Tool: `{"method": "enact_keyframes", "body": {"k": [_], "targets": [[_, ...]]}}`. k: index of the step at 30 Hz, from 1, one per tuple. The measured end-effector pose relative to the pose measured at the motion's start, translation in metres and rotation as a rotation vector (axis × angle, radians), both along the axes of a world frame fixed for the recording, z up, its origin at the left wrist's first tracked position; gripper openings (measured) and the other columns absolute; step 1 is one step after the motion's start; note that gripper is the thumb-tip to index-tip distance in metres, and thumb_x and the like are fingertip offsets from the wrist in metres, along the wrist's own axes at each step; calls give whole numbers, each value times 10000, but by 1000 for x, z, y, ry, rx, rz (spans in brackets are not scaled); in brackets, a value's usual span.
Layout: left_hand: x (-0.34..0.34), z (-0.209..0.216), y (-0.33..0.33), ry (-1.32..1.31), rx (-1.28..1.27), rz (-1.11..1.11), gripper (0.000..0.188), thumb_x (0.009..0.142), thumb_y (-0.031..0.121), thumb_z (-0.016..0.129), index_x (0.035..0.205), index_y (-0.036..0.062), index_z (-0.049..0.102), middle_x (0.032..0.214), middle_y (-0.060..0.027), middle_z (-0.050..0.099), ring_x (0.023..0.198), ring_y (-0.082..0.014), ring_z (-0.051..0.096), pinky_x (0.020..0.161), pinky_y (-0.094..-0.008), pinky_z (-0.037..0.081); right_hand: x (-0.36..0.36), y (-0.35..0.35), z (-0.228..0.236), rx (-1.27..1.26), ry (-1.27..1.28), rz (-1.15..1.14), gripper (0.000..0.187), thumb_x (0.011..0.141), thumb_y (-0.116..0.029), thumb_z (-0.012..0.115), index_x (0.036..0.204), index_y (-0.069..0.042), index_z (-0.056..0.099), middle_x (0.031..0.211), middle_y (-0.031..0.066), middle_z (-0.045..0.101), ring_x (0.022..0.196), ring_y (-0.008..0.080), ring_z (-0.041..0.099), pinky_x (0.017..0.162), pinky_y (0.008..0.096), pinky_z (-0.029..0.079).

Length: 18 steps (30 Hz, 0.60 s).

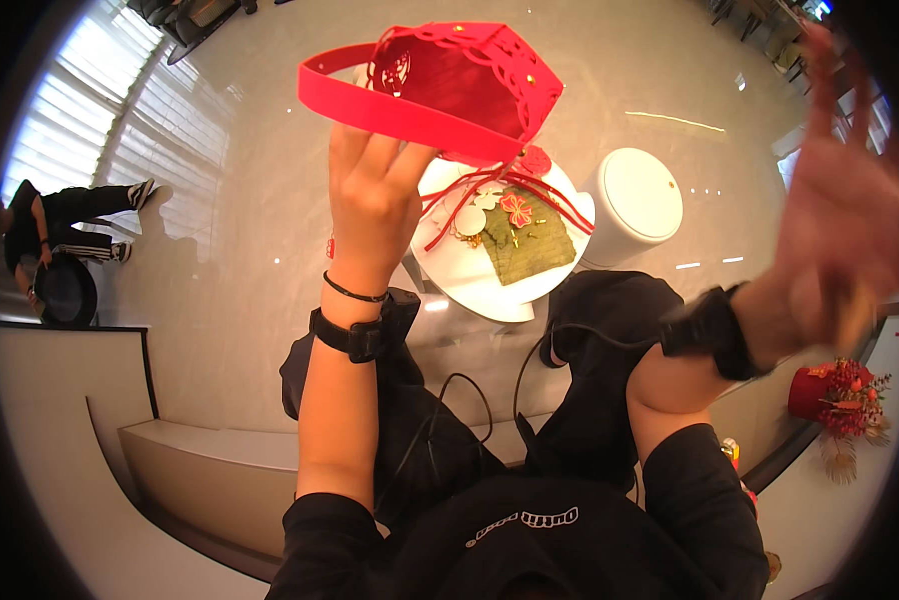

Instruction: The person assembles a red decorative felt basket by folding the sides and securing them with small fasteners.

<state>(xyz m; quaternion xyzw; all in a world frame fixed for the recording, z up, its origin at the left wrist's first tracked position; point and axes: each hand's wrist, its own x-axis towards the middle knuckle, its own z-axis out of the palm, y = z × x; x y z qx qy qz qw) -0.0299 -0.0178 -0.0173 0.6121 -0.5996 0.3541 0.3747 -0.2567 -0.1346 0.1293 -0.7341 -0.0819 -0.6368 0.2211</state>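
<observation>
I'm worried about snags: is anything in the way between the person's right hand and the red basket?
Nothing visible stands between the open right hand and the red basket, which the left hand holds. The white cylinder stands lower, on the floor.

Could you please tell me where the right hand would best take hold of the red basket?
Probably by the right wall of the red basket, with the right hand coming from the right: that side is free, while the left hand holds it near the handle. The basket's inside shows, so the wall could be pinched from both faces.
</observation>
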Motion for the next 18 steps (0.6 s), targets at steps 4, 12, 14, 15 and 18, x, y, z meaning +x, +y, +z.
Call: {"method": "enact_keyframes", "body": {"k": [4, 12, 14, 15, 18], "targets": [[-4, 1, 9, -35, 70, -32, 256, 691, -31, 697, 918, 88, 694, 980, -42, 676, 1057, -257, 638, 1079, -517, 399, 26, -52, -42, 154, 437, -180, 658, 692, -305, 858, 1257, -58, 629, 1179, 129, 652, 1062, 263, 639, 888, 378, 530], [-5, -7, 9, -117, -3, 36, 255, 710, -3, 700, 937, 113, 721, 1162, -62, 623, 1210, -262, 536, 1106, -520, 356, 71, -47, -86, 706, 828, 202, 815, 775, -329, 817, 1456, -84, 442, 1291, 151, 581, 1099, 248, 611, 949, 389, 506], [-7, -5, 5, 248, -58, -69, 401, 791, 88, 712, 1173, 118, 594, 1327, -83, 486, 1291, -280, 458, 1124, -520, 330, 72, -52, -84, 865, 826, 275, 680, 851, -286, 728, 1440, -77, 461, 1283, 111, 593, 1109, 174, 600, 941, 343, 494], [-8, -5, 2, 434, -88, -123, 497, 832, 133, 718, 1292, 121, 531, 1410, -94, 418, 1332, -289, 419, 1133, -519, 317, 73, -55, -87, 933, 826, 308, 610, 888, -266, 687, 1430, -82, 474, 1286, 101, 593, 1127, 162, 588, 955, 324, 480], [0, -9, 3, 1186, 22, -444, 874, 895, 456, 684, 1545, 137, 194, 1555, -113, 232, 1404, -308, 336, 1134, -521, 322, 80, -61, -98, 1032, 807, 451, 521, 912, -247, 656, 1380, -65, 521, 1231, 67, 629, 1094, 142, 599, 940, 279, 469]]}}
